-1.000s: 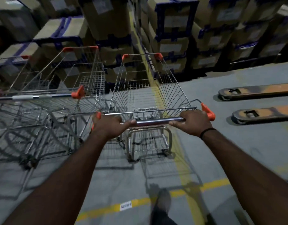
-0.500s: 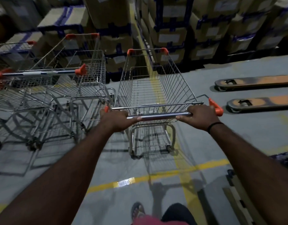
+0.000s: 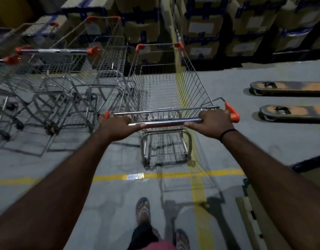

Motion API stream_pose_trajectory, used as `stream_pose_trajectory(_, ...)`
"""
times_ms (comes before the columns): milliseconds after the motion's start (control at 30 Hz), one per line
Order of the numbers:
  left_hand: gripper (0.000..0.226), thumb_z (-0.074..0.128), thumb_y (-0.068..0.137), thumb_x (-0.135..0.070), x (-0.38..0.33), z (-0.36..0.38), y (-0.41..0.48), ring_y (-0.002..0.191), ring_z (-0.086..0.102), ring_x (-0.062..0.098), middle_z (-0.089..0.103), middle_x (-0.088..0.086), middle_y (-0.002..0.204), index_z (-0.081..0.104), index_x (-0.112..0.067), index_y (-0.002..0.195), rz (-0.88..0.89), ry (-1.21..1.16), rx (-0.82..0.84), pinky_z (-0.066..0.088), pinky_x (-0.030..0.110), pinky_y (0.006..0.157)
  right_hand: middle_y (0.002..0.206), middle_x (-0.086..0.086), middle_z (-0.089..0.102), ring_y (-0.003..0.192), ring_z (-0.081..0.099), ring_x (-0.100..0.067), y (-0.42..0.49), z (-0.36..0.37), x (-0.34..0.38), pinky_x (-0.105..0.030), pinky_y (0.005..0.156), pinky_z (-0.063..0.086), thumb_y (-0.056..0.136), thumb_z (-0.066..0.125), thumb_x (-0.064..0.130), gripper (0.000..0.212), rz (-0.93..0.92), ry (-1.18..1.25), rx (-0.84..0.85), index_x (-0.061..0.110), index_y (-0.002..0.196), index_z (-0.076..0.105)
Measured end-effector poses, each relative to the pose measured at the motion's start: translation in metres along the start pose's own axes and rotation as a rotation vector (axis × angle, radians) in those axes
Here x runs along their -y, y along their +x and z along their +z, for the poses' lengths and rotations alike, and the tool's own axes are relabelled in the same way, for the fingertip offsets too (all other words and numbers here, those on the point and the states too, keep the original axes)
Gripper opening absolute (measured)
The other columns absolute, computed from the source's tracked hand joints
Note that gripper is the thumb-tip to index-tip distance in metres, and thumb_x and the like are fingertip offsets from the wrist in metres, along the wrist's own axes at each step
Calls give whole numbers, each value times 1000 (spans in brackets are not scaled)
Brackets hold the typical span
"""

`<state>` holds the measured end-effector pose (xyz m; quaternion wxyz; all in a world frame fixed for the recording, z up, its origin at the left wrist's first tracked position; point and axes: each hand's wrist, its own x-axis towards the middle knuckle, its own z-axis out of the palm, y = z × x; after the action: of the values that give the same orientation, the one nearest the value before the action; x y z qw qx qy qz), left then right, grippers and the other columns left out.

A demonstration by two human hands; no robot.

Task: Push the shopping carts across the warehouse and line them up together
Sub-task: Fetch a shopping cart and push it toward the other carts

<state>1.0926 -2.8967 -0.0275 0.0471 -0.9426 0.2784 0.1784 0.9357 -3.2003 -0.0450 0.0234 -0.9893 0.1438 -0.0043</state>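
Cart on warehouse floor, just right of parked carts, nose toward stacked boxes. Left hand, right hand on handle, fingers closed round bar. Risks: leftward drift could snag wire on nearest parked cart. Overshoot could ram boxes. Swing right could clip forks. Pull-back could catch foot behind wheels.
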Motion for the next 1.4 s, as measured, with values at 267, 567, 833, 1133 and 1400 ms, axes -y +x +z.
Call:
stream_pose_trajectory(267, 109, 0, 56, -105, -10, 9, -42, 131, 50, 23, 65, 0, 131, 65, -34, 108, -47, -20, -13, 9, 55, 118, 71, 4, 58, 74, 56, -22, -34, 3, 4, -42, 84, 38, 63, 11, 97, 82, -29, -1, -11, 27, 70, 51)
stream_pose_trajectory(567, 98, 15, 74, -91, -21, 7, -71, 137, 45, 27, 59, 6, 139, 61, -26, 130, -49, -28, -1, 0, 57, 118, 74, 4, 60, 77, 58, -22, -50, 3, 5, -40, 79, 34, 69, 19, 98, 76, -51, -7, -8, 27, 69, 47)
stream_pose_trajectory(833, 113, 4, 62, -101, -17, 6, -79, 134, 47, 26, 62, 5, 136, 62, -28, 126, -50, -1, 17, 4, 58, 116, 78, 3, 64, 81, 61, -22, -61, 1, 11, -38, 75, 30, 74, 27, 93, 71, -45, -13, 2, 26, 73, 53)
stream_pose_trajectory(1133, 99, 10, 68, -96, -12, 10, -84, 135, 44, 27, 63, 4, 134, 63, -29, 120, -36, 13, 6, 5, 57, 117, 78, 2, 62, 81, 60, -23, -73, 1, 20, -40, 79, 34, 74, 25, 93, 70, -22, -17, 8, 27, 71, 49)
stream_pose_trajectory(1400, 98, 10, 70, -95, -4, 14, -88, 137, 44, 27, 63, 4, 134, 62, -29, 122, -15, 13, 2, 3, 57, 117, 80, 1, 65, 81, 61, -23, -86, 7, 27, -38, 78, 37, 68, 17, 97, 80, 9, -33, 10, 27, 80, 55)
